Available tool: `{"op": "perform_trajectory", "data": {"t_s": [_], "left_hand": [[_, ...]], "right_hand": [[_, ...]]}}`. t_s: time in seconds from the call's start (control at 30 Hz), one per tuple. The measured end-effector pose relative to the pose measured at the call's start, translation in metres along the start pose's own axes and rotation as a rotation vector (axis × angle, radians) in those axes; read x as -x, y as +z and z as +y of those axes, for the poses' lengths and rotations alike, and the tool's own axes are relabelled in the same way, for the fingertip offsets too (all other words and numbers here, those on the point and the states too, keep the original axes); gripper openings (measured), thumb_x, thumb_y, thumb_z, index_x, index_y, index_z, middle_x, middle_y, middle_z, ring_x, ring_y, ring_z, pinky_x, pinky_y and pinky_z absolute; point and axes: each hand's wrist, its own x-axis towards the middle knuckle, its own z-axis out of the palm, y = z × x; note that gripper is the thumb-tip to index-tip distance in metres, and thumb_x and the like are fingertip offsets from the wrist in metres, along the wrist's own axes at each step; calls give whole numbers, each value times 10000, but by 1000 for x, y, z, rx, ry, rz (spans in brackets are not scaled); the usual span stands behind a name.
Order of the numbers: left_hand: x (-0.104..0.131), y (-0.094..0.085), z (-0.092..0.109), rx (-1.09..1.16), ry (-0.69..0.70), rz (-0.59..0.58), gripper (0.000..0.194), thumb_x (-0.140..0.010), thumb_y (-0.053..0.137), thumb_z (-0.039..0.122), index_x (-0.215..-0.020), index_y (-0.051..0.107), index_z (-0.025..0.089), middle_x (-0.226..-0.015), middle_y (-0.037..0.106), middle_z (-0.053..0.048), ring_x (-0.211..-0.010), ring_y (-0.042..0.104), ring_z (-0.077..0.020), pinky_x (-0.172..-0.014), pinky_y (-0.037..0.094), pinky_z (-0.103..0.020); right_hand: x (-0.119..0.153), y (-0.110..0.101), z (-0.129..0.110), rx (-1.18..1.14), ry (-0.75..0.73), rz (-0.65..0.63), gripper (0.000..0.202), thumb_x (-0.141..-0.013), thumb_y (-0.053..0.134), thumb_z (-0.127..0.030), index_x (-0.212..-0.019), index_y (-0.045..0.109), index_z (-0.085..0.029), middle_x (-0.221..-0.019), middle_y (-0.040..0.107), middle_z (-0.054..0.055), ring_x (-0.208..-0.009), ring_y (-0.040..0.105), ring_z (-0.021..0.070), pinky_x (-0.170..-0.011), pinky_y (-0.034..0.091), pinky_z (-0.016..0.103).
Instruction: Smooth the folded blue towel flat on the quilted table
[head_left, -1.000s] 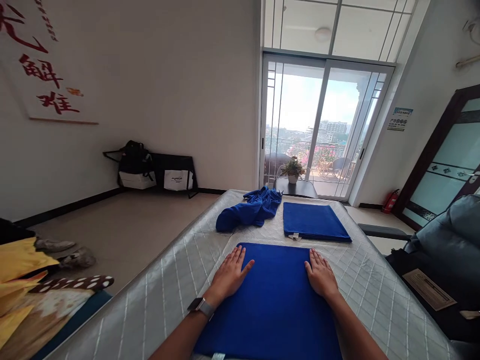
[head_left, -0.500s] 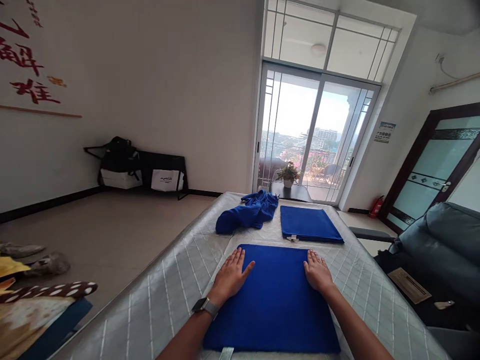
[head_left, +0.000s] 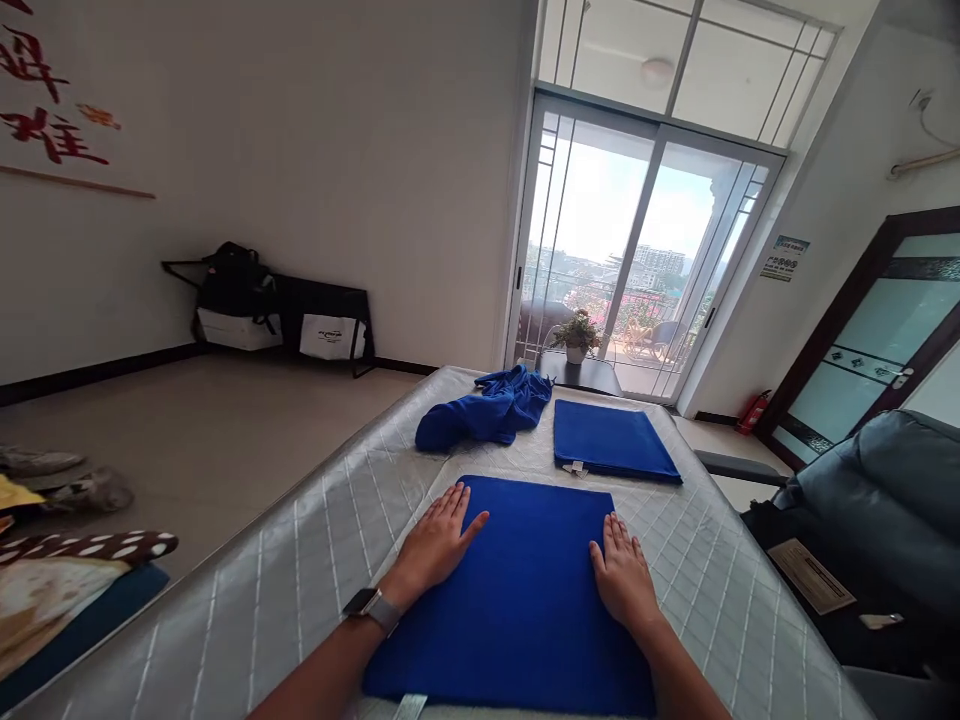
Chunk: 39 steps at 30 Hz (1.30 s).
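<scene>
A flat blue cloth piece point(head_left: 525, 600) lies nearest to me, with a white tag at its lower left edge. My left hand point(head_left: 437, 540) rests flat on its upper left edge, fingers stretched out and thumb apart. On its right edge lies my right hand point(head_left: 624, 572), palm down and fingers extended. Neither hand grasps anything. Beyond it, to the right, sits a flat blue stack point(head_left: 615, 440) with a small white tag at its front edge. A crumpled blue cloth point(head_left: 487, 410) lies beyond my left hand.
The cloths lie on a quilted silvery mattress point(head_left: 300, 560). A potted plant point(head_left: 576, 335) stands on a dark table behind it. Folded patterned fabrics point(head_left: 67, 590) are at the lower left, a dark sofa point(head_left: 892, 500) at the right.
The view has turned slightly, shifting the near cloth and both hands leftward in the picture. My right hand has slid a little nearer to me along the cloth's right edge.
</scene>
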Motion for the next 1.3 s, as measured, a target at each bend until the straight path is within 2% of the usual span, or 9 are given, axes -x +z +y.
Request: {"op": "perform_trajectory", "data": {"t_s": [0.1, 0.2, 0.4, 0.5, 0.57, 0.73, 0.9, 1.1, 1.3], "left_hand": [[4, -8, 13, -82, -40, 99, 854, -958, 161, 669, -1455, 419, 25, -1526, 420, -188, -1438, 342, -291, -1187, 264, -439], [13, -15, 50, -107, 24, 162, 801, -968, 208, 648, -1438, 458, 48, -1506, 452, -185, -1426, 364, -295, -1175, 296, -444], [21, -3, 164, 36, 454, 4, 672, -998, 268, 574, -1471, 415, 120, -1517, 448, -143, -1426, 367, -259, -1151, 359, -450], [13, 5, 203, 66, 475, -70, 669, -1018, 205, 536, -1477, 397, 89, -1528, 421, -159, -1437, 342, -256, -1170, 330, -444], [5, 9, 211, 72, 434, -104, 675, -1024, 166, 520, -1480, 387, 73, -1536, 402, -165, -1445, 323, -255, -1182, 306, -441], [-6, 16, 180, 55, 339, -133, 701, -1014, 174, 554, -1500, 347, 79, -1563, 352, -150, -1470, 258, -250, -1197, 266, -445], [-5, 10, 107, -19, 199, -128, 727, -997, 208, 597, -1512, 326, 99, -1579, 316, -143, -1476, 240, -256, -1198, 251, -468], [18, -2, 28, -83, 129, -115, 764, -988, 178, 621, -1523, 286, 87, -1590, 290, -143, -1474, 251, -254, -1202, 236, -462], [30, -6, 12, -45, 67, -102, 805, -972, 192, 650, -1525, 270, 70, -1594, 285, -145, -1473, 255, -270, -1201, 239, -474]], "right_hand": [[0, -1, 0, -30, 0, 0, 674, -989, 143, -447, -1556, 144, -82, -1625, 101, 74, -1499, 55, 182, -1211, 26, 382], [1, -1, -1, -62, 4, 8, 671, -989, 156, -443, -1557, 137, -87, -1625, 106, 70, -1499, 57, 180, -1209, 20, 374], [5, -5, -1, -78, -13, 14, 654, -995, 202, -410, -1551, 145, -71, -1624, 104, 99, -1500, 72, 209, -1205, 37, 396], [8, -8, 1, -57, -62, 1, 602, -994, 218, -337, -1554, 183, -122, -1628, 92, 77, -1501, 52, 215, -1203, 39, 403], [9, -8, 1, -58, -72, 0, 586, -990, 220, -309, -1555, 200, -153, -1630, 82, 59, -1501, 45, 214, -1203, 37, 408], [5, -6, -1, -85, -9, 17, 632, -995, 197, -376, -1548, 159, -73, -1619, 118, 101, -1498, 89, 215, -1205, 57, 403], [5, -5, -2, -106, 2, 31, 644, -992, 195, -400, -1548, 161, -77, -1619, 132, 89, -1497, 102, 211, -1207, 61, 415], [4, -2, -2, -99, -1, 41, 656, -987, 193, -416, -1545, 180, -73, -1619, 128, 84, -1497, 99, 212, -1208, 50, 413], [2, 2, 0, -66, -12, 39, 668, -986, 163, -447, -1550, 176, -90, -1624, 115, 61, -1498, 86, 194, -1210, 53, 402]]}}
